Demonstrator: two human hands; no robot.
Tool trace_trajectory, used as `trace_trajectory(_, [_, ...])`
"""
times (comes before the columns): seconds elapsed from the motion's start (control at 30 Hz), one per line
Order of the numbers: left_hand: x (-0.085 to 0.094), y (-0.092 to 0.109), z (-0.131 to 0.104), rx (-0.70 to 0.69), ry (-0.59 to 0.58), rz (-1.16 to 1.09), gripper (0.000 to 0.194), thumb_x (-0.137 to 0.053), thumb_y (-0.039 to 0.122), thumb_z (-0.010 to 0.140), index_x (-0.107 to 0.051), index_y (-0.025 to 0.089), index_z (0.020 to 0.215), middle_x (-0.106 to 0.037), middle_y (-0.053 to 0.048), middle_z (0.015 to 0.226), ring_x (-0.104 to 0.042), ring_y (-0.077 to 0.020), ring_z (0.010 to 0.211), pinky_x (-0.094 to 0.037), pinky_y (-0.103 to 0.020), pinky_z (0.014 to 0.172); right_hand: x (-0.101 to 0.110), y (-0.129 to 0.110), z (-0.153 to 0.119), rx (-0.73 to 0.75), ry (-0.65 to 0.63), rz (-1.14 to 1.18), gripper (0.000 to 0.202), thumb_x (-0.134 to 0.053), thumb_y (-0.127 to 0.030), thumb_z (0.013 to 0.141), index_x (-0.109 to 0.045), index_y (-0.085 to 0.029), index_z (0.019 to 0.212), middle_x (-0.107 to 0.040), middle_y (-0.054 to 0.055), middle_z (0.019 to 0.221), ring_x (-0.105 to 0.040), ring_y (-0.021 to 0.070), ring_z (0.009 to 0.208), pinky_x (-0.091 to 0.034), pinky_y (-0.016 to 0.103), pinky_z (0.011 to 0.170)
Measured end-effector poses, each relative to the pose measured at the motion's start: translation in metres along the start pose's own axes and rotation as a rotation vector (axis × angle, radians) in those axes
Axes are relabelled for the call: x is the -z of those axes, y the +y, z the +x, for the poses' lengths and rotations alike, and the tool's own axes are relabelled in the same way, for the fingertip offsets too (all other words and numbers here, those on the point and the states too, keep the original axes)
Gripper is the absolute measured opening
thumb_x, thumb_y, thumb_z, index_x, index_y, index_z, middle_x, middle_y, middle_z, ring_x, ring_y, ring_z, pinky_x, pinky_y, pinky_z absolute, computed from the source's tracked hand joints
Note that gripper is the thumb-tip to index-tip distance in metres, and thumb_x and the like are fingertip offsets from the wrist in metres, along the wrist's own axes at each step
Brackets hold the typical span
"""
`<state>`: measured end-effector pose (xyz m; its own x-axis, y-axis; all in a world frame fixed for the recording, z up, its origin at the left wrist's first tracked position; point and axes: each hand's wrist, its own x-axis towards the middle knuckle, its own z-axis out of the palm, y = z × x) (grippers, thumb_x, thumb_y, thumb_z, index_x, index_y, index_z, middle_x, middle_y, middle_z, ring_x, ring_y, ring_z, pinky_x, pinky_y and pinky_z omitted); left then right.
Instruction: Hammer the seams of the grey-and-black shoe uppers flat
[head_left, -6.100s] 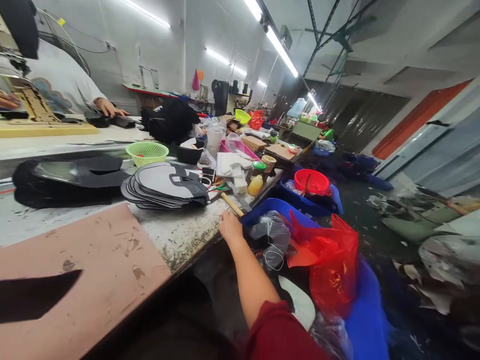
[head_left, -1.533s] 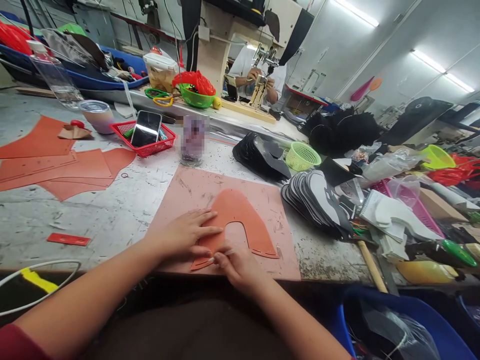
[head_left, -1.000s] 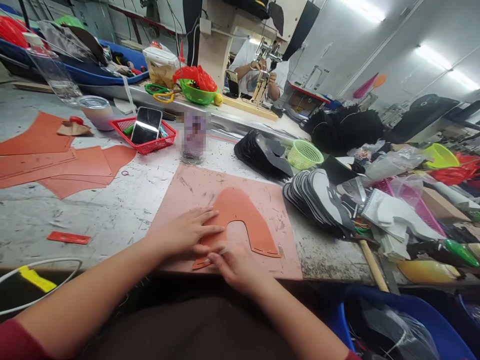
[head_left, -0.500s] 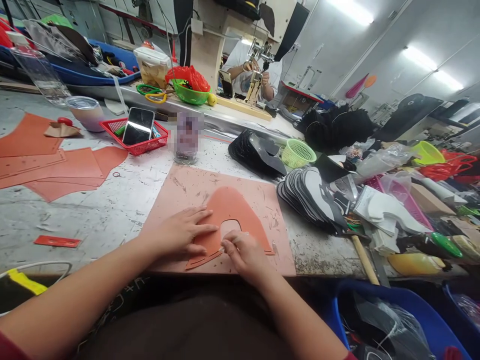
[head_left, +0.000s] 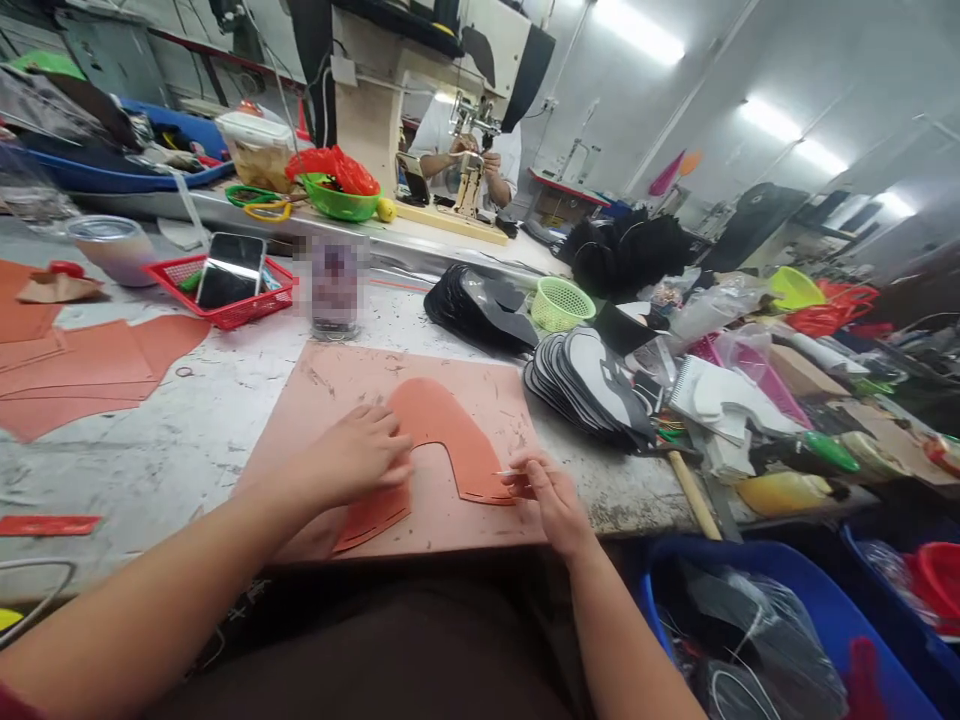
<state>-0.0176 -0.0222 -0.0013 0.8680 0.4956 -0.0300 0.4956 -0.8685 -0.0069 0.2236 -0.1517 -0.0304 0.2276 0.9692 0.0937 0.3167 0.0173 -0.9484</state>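
A curved orange sheet piece point(head_left: 442, 408) with a U-shaped cutout lies on a pale pink board point(head_left: 487, 385) at the table's front edge. Dark dashes run along its lower edges. My left hand point(head_left: 364, 452) rests over the piece's left arm, fingers bent and slightly apart, pressing down on it; some fingertips are hidden. At the piece's lower right end, my right hand point(head_left: 553, 500) pinches a thin pen-like stick point(head_left: 514, 473), its pale tip pointing left over the piece. The stick's exact kind is too small to make out.
Orange pieces point(head_left: 97, 365) lie at left, near a red basket point(head_left: 251, 312) holding a phone point(head_left: 231, 270). Stacked black-and-white pieces point(head_left: 589, 385) and a wooden handle point(head_left: 694, 495) are at right. A blue bin point(head_left: 652, 560) stands below. Across the table, a person works at a machine point(head_left: 469, 185).
My right hand has moved right, from the cutout to the piece's lower right end, with the stick. My left fingers, spread flat before, are now more bent. The view has shifted right.
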Motion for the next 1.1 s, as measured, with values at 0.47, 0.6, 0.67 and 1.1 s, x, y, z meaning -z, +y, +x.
trace_trajectory(0.47, [-0.018,0.028,0.056,-0.047,-0.025,-0.088,0.045,-0.054,0.051,0.081,-0.057,0.03,0.12,-0.048,-0.012,0.132,-0.04,-0.0354,0.122,-0.032,-0.049,0.098,0.017,0.015,-0.029,0.189,0.176,-0.275,0.028,-0.039,-0.038,0.092,-0.061,-0.021,0.092,-0.069,0.006,0.082,-0.067,0.0181,0.075,-0.053,0.029,0.067])
trace_trajectory(0.6, [-0.021,0.026,0.056,-0.029,-0.019,-0.089,0.047,-0.053,0.053,0.081,-0.055,0.031,0.122,-0.048,-0.013,0.132,-0.038,-0.0358,0.124,-0.03,-0.051,0.099,0.016,0.018,-0.029,0.173,0.16,-0.243,0.032,-0.04,-0.042,0.092,-0.063,-0.021,0.096,-0.07,0.007,0.085,-0.066,0.0188,0.078,-0.054,0.031,0.069])
trace_trajectory(0.67, [-0.023,0.025,0.057,-0.031,-0.008,-0.091,0.046,-0.052,0.053,0.081,-0.056,0.031,0.122,-0.049,-0.012,0.131,-0.038,-0.0353,0.124,-0.03,-0.05,0.099,0.016,0.02,-0.027,0.176,0.171,-0.212,0.034,-0.04,-0.044,0.091,-0.064,-0.021,0.096,-0.069,0.007,0.083,-0.066,0.0183,0.076,-0.054,0.031,0.068])
trace_trajectory(1.1, [-0.024,0.027,0.056,-0.025,0.04,-0.12,0.043,-0.059,0.049,0.077,-0.06,0.031,0.115,-0.049,-0.011,0.13,-0.043,-0.0327,0.119,-0.031,-0.046,0.097,-0.008,-0.001,-0.006,0.118,-0.096,-0.327,0.027,-0.038,-0.034,0.09,-0.059,-0.019,0.079,-0.063,0.003,0.073,-0.06,0.015,0.069,-0.045,0.025,0.065])
